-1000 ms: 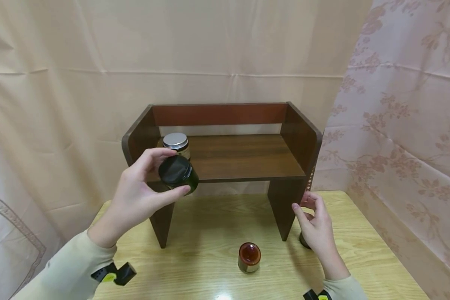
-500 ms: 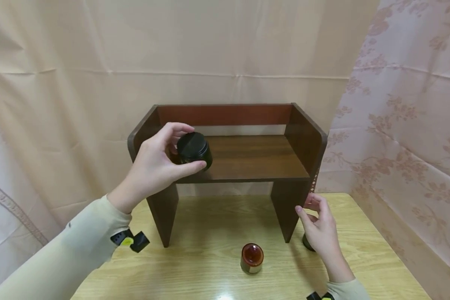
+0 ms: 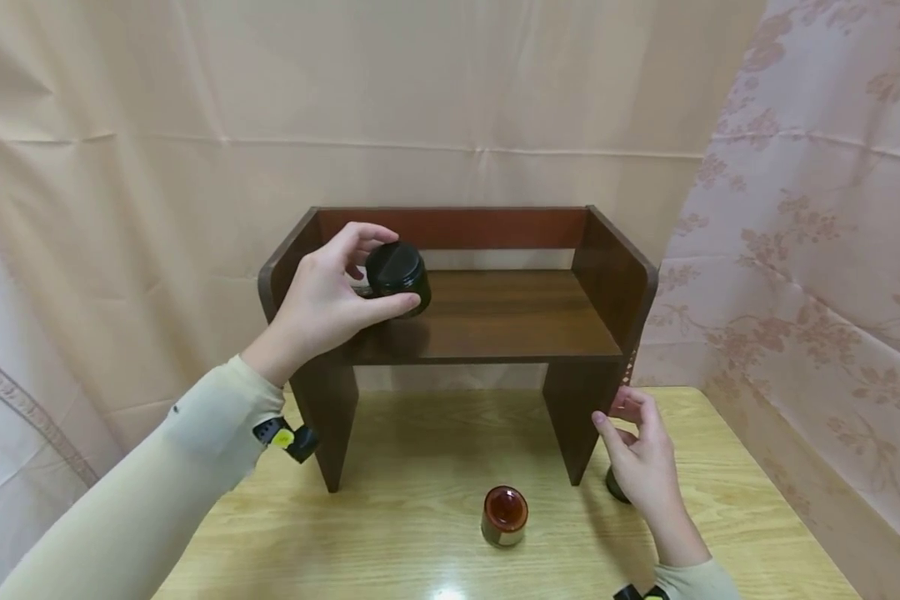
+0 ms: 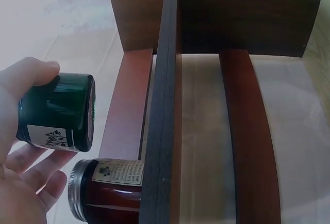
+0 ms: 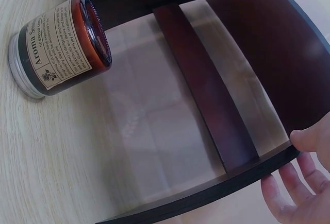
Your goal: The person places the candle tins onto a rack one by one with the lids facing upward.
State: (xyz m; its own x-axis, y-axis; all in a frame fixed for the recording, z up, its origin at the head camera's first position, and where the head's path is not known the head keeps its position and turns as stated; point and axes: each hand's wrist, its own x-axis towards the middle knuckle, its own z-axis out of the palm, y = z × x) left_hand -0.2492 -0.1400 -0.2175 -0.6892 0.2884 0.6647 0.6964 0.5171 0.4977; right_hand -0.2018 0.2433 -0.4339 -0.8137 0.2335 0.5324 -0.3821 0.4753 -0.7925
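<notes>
My left hand [image 3: 326, 292] grips a dark green glass jar [image 3: 397, 279] between thumb and fingers, raised over the left part of the brown wooden shelf [image 3: 510, 312]. A pale label with a plant drawing shows on the jar in the left wrist view. Beside it, an amber jar [image 4: 116, 193] with a silver lid stands on the shelf board, mostly hidden by my hand in the head view. My right hand [image 3: 641, 458] pinches the front edge of the shelf's right side panel [image 5: 227, 185], thumb inside and fingers outside.
Another amber jar [image 3: 505, 517], labelled as a scented candle, stands lid down on the light wooden table [image 3: 390, 533], in front of the shelf. A dark round object [image 3: 616, 486] sits partly hidden behind my right hand. Curtains hang behind and at the right.
My left hand has carried the green jar up, forward and to the right, from in front of the shelf to over its board. My right hand keeps its hold on the side panel.
</notes>
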